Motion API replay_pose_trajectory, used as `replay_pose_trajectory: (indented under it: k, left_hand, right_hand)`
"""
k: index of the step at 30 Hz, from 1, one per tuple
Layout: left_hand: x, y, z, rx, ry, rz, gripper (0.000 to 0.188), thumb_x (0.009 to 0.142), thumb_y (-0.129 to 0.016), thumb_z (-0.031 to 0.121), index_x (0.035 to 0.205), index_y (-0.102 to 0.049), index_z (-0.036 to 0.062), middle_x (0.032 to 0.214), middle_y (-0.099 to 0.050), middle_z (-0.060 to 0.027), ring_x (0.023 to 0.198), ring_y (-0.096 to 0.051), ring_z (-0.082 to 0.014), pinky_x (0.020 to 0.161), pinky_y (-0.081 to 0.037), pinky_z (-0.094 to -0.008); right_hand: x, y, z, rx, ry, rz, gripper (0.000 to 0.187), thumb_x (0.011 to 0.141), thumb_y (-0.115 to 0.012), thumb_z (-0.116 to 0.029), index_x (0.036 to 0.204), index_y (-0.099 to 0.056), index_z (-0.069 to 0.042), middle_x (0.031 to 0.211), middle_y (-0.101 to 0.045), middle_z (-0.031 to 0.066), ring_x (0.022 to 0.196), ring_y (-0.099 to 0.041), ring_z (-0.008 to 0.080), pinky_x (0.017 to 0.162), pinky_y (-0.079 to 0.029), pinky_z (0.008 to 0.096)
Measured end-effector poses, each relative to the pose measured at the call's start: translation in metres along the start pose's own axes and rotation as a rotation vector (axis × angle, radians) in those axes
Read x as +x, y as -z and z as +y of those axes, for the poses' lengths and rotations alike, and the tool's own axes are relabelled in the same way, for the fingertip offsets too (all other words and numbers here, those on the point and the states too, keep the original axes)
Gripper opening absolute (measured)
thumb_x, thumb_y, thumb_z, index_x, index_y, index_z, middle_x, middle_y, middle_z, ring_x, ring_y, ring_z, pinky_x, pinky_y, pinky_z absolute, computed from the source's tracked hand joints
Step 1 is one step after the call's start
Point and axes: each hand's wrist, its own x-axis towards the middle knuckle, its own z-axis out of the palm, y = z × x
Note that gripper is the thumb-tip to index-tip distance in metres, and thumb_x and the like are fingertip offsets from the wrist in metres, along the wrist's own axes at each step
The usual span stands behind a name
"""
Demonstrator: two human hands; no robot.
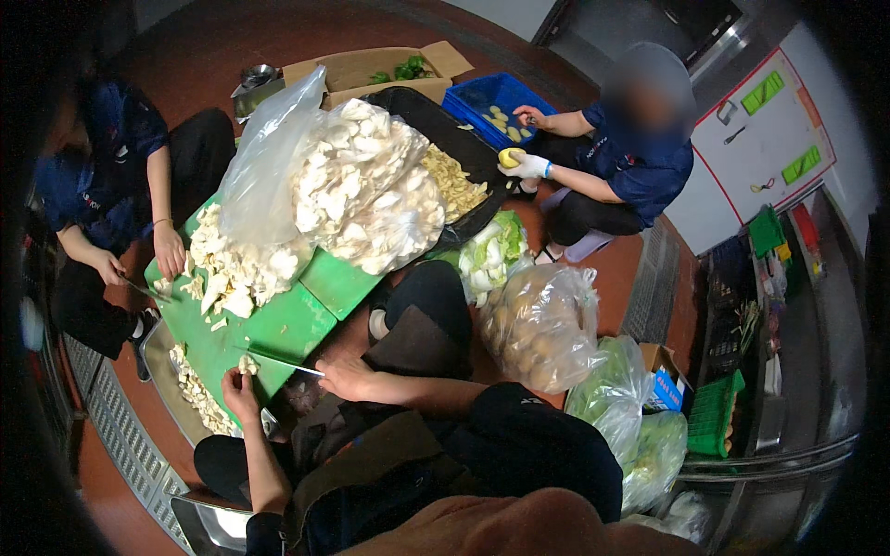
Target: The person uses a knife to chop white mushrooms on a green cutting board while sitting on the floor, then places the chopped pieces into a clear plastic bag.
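Pale mushroom-like piece [247,364] sits pinched in the left hand [242,395] over the green board [295,326]; the right hand [346,379] grips a knife [295,367]. Cut pieces [197,389] partly fill a tray [160,357]; the heap [243,278] and bulging bag [362,181] suggest much remains.

The room is floored in reddish-brown [209,42], the surface being crossed by metal drain gratings at the left [124,452] and the right [652,283]. Pale walls [501,13] are noted at the top and along the right side. At the upper right, a white panel [718,181] is outlined in red, and two bright green strips [763,93] are mounted on it. A dark opening [630,28] is observed beside it. The right edge is lined with dark shelving [811,320], its rails bent by the lens.
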Motion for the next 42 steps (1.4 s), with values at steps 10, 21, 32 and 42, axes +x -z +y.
replay_pose_trajectory:
  k: [10,21,32,42]
  left_hand:
    - [0.0,0.01,0.028,0.272,0.073,0.01,0.017,0.087,-0.068,0.016,0.092,-0.066,-0.0001,0.087,-0.062,-0.0147,0.08,-0.06,-0.0288,0.073,-0.049,-0.0382]
    - [-0.016,0.016,0.043,0.235,0.053,0.138,0.021,0.075,-0.074,0.018,0.088,-0.064,0.0053,0.089,-0.063,-0.0139,0.089,-0.06,-0.0333,0.079,-0.048,-0.0416]
    - [-0.013,0.009,0.063,0.284,0.052,0.17,0.018,0.074,-0.073,0.015,0.084,-0.062,0.0055,0.088,-0.064,-0.0133,0.09,-0.06,-0.0342,0.079,-0.049,-0.0421]
    - [-0.013,0.012,0.062,0.31,0.103,0.092,0.026,0.074,-0.072,0.016,0.095,-0.062,0.0041,0.097,-0.064,-0.0152,0.098,-0.06,-0.0347,0.087,-0.048,-0.0422]
  right_hand:
    - [0.025,-0.004,-0.006,0.002,-0.139,-0.039,0.028,0.088,-0.058,-0.03,0.103,-0.059,-0.006,0.091,-0.067,0.022,0.084,-0.064,0.0429,0.074,-0.05,0.0526]
    - [-0.007,0.015,-0.048,-0.032,0.207,0.074,0.022,0.093,-0.06,-0.024,0.102,-0.053,-0.005,0.074,-0.064,0.0218,0.072,-0.063,0.0434,0.062,-0.046,0.0536]
    - [0.008,0.019,-0.05,-0.222,0.22,-0.062,0.022,0.095,-0.056,-0.022,0.099,-0.045,-0.003,0.073,-0.063,0.0235,0.073,-0.063,0.0451,0.062,-0.047,0.0551]
    - [0.035,-0.019,-0.029,-0.128,0.181,-0.042,0.024,0.094,-0.058,-0.022,0.103,-0.052,-0.001,0.076,-0.063,0.0239,0.075,-0.061,0.0476,0.063,-0.045,0.0543]
